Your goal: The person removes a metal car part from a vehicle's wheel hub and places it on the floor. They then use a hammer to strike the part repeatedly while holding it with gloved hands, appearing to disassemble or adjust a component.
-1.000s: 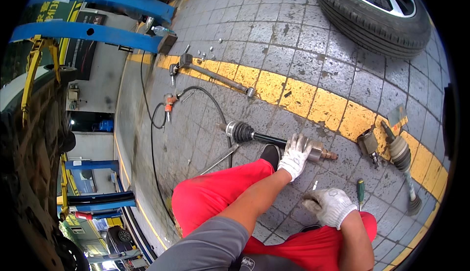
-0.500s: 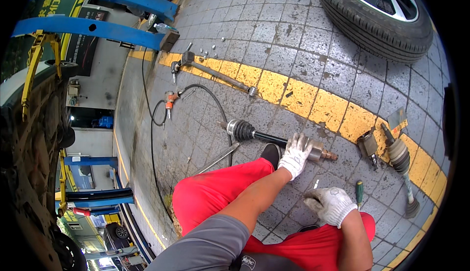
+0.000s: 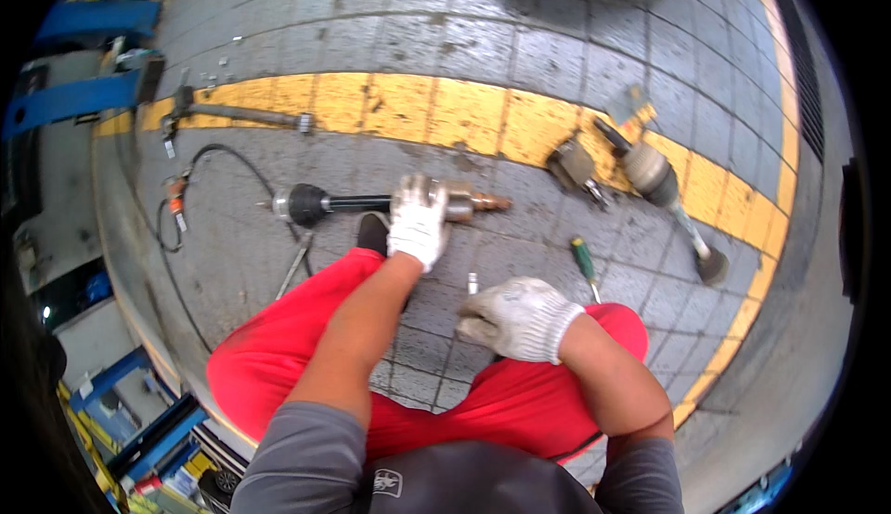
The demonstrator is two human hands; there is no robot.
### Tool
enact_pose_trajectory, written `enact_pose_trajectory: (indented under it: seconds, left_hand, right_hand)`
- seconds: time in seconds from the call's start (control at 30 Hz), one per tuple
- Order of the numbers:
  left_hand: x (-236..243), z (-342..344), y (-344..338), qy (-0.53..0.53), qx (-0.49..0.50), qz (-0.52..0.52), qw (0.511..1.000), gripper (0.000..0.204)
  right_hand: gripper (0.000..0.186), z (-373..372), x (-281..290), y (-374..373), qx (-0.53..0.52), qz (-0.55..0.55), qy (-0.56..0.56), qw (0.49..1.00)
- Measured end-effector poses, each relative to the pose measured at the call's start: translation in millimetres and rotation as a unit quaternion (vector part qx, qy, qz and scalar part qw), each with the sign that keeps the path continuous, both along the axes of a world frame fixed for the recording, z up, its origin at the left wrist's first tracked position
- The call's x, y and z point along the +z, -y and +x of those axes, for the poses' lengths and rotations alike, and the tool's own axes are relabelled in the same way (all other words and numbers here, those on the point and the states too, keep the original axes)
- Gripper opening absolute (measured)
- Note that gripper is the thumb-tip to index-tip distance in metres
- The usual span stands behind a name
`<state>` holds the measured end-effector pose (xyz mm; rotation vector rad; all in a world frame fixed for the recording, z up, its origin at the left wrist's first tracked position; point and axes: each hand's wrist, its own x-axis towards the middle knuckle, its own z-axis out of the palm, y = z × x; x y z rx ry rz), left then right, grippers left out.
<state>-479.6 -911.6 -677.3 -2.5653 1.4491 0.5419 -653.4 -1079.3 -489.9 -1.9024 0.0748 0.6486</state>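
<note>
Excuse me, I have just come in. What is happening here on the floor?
A person in red trousers has the white-gloved left grip over a long black metal shaft with a black boot, which lies on the grey tiled floor. The white-gloved right grip is apart from the shaft, fingers curled; I cannot tell whether it holds anything. A green-handled screwdriver and a second shaft with a beige boot lie to the right.

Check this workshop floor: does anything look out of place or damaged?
Small metal pieces lie scattered beyond the yellow stripe, looking odd because they are loose rather than gathered. The stripe itself looks worn, with dark marks.
</note>
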Motion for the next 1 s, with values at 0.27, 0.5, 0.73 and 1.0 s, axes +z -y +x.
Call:
enact_pose_trajectory:
  seconds: [0.27,0.5,0.73,1.0]
  left_hand:
    - [8.6,5.9,15.1,0.006,0.005,-0.019,1.000,0.094]
    - [24.0,16.1,38.8,0.007,0.011,0.015,1.000,0.095]
    - [22.7,20.3,50.7,-0.023,0.045,0.030,0.998,0.094]
    - [89.7,53.4,42.0,-0.047,-0.081,0.071,0.993,0.082]
  right_hand:
    - [0.033,-9.3,-3.5,-8.2,0.049,0.009,-0.012,0.999]
    - [0.034,-1.3,5.1,-2.8,0.078,0.019,-0.023,0.996]
    - [0.035,-7.7,11.7,-11.0,0.108,0.046,-0.017,0.993]
    - [0.044,1.8,10.1,-2.7,0.042,-0.027,-0.005,0.999]
